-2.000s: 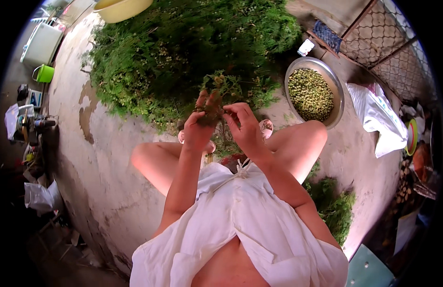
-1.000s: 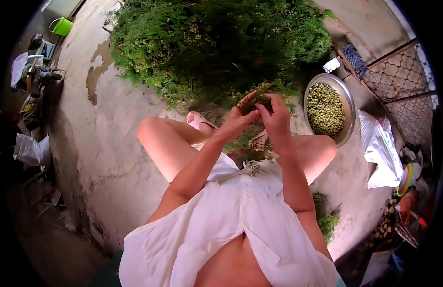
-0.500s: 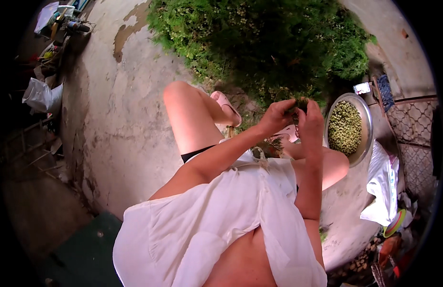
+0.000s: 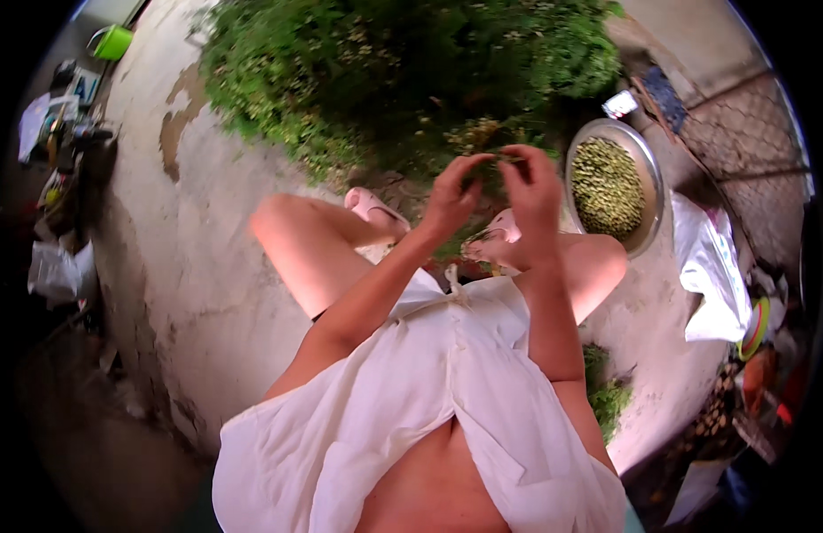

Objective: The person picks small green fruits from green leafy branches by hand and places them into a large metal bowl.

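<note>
My left hand (image 4: 454, 197) and my right hand (image 4: 533, 191) are raised close together between my knees, in front of the big plant heap. Their fingertips are bent toward each other and pinch at a small green sprig (image 4: 513, 160), which motion blurs. A large heap of feathery green plants (image 4: 287, 71), dotted with pale small heads, lies just beyond. Right of my right hand stands a round metal basin (image 4: 649, 233). It holds many small yellow-green buds or pods (image 4: 607, 186), whose exact kind I cannot tell.
A phone (image 4: 619, 105) with a lit screen leans beyond the basin. A white plastic sack (image 4: 709, 266) lies to the right, near assorted clutter. Loose greens (image 4: 609, 400) lie by my right elbow. A green bucket (image 4: 113, 42) stands far left, above a parked cycle-like vehicle (image 4: 70, 133).
My view has shifted, bringing the green bucket and the loose greens by my elbow into sight. My hands, close together before, are now slightly apart, with less greenery showing between them.
</note>
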Demonstrator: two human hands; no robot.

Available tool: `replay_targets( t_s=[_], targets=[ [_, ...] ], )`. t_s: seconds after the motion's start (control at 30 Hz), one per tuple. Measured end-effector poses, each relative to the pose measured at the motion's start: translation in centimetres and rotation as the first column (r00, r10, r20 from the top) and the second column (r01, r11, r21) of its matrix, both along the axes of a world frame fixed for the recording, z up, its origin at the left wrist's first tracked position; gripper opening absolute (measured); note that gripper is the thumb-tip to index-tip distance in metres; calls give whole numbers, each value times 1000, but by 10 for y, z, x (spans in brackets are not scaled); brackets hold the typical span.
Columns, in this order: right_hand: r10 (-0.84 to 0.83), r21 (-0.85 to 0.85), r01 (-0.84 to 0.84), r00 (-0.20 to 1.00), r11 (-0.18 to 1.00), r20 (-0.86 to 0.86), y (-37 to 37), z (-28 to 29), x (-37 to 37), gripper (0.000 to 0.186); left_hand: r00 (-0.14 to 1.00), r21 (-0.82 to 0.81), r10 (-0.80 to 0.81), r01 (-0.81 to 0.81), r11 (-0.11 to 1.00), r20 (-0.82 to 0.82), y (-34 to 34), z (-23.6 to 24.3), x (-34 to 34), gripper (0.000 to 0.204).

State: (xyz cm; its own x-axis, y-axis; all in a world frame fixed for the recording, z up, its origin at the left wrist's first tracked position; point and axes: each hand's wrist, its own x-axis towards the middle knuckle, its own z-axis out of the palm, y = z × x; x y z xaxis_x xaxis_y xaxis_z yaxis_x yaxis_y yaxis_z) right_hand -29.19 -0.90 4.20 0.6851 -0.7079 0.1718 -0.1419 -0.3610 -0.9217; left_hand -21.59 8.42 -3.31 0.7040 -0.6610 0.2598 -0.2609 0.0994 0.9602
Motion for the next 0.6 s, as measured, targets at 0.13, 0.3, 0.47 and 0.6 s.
replay_targets(
  t_s=[0.13, 0.3, 0.47, 0.6],
  targets=[
    [-97, 173, 72, 985, 982, 140, -19, 10, -16, 22, 987, 150, -23, 47, 988, -157, 7, 1, -10, 34],
    [-224, -346, 213, 974, 914, 7, -84, -6, -47, 23, 992, 98, 0, 12, 995, -127, 16, -10, -12, 34],
    [-406, -620, 224, 899, 752, -167, -155, -32, -98, 26, 993, 118, 12, 3, 993, -121, 18, -7, -15, 35],
    [-533, -758, 156, 799, 633, -280, -189, -52, -129, 30, 967, 136, -36, 72, 988, -253, 8, -3, -19, 35]
  ],
)
